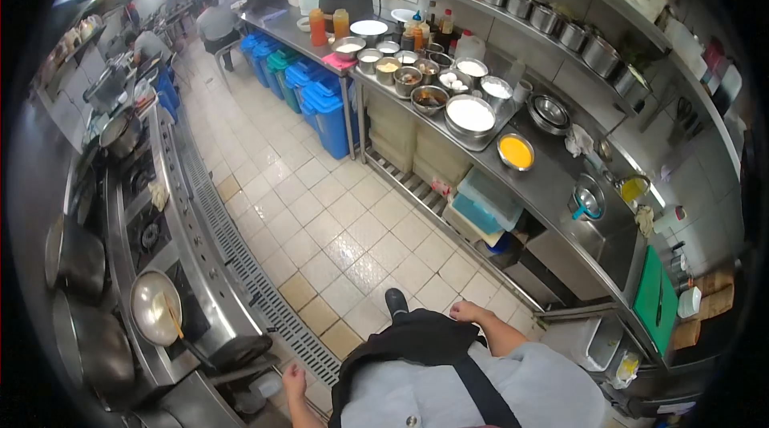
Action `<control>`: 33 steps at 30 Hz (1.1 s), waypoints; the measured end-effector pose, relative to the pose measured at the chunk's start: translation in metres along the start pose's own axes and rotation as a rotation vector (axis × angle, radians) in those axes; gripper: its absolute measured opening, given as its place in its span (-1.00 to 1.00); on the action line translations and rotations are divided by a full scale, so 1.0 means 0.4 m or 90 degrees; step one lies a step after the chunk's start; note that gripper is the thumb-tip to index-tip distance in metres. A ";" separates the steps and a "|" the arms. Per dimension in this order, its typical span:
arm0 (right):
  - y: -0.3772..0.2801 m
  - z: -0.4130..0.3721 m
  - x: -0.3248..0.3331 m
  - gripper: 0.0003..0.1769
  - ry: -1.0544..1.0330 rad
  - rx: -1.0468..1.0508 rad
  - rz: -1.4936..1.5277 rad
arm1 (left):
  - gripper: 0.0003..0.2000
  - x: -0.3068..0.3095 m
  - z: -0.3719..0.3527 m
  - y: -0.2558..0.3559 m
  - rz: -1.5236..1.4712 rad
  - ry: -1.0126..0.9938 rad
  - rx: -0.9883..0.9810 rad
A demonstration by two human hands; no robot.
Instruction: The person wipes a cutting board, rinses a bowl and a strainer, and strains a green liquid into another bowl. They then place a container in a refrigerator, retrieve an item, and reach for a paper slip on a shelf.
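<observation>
I stand on a tiled kitchen floor point(336, 220) in a grey shirt and black apron. My left hand point(294, 384) hangs low beside the front edge of the stove line point(192, 268), fingers loose, holding nothing. My right hand point(469, 312) is down by my hip with nothing in it, a little short of the steel counter point(561, 187). One black shoe point(396, 300) shows below me. The nearest cookware to my left hand is a wok point(152, 308) with a wooden-handled utensil resting in it.
A floor drain grate point(256, 284) runs along the stoves. The counter holds several bowls, a yellow-filled bowl point(515, 151), a white-filled pan point(470, 115) and a green cutting board point(657, 300). Blue bins point(324, 107) stand underneath. Two people point(216, 23) work far back.
</observation>
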State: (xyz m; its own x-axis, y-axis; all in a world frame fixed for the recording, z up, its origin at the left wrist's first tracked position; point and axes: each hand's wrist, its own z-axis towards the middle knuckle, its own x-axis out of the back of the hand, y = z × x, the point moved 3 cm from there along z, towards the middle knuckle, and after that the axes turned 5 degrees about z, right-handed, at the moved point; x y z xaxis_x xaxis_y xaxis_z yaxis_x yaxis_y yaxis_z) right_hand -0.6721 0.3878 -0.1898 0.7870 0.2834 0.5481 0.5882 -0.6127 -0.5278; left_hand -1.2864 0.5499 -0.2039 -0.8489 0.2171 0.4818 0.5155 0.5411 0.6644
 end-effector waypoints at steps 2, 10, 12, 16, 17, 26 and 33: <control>-0.027 0.069 0.065 -0.62 -0.002 0.019 -0.025 | -0.50 -0.011 0.049 -0.078 -0.006 0.026 0.035; -0.136 0.404 0.389 -0.64 0.122 0.079 0.008 | -0.53 -0.130 0.054 -0.072 0.168 -0.060 0.085; -0.180 0.458 0.434 -0.65 0.148 0.094 -0.007 | -0.52 -0.160 0.090 -0.021 0.188 -0.095 0.078; -0.236 0.524 0.420 -0.64 0.130 0.087 0.039 | -0.51 -0.165 0.214 0.082 0.215 -0.147 0.051; -0.249 0.540 0.407 -0.62 0.114 0.109 0.041 | -0.51 -0.162 0.260 0.109 0.218 -0.154 0.042; -0.348 0.544 0.475 -0.62 0.101 0.040 0.056 | -0.61 -0.090 0.684 0.589 -0.011 -0.157 -0.038; -0.298 0.475 0.531 -0.64 0.308 -0.046 0.166 | -0.55 -0.206 0.825 1.590 -0.052 -0.152 -0.302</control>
State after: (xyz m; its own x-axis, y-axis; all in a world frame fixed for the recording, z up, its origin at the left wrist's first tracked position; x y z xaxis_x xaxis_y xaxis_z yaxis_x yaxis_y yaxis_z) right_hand -0.5396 0.6613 -0.1336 0.7190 -0.2450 0.6504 0.3580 -0.6715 -0.6487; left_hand -0.9268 1.1443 -0.0096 -0.8631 0.3978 0.3111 0.3956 0.1497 0.9062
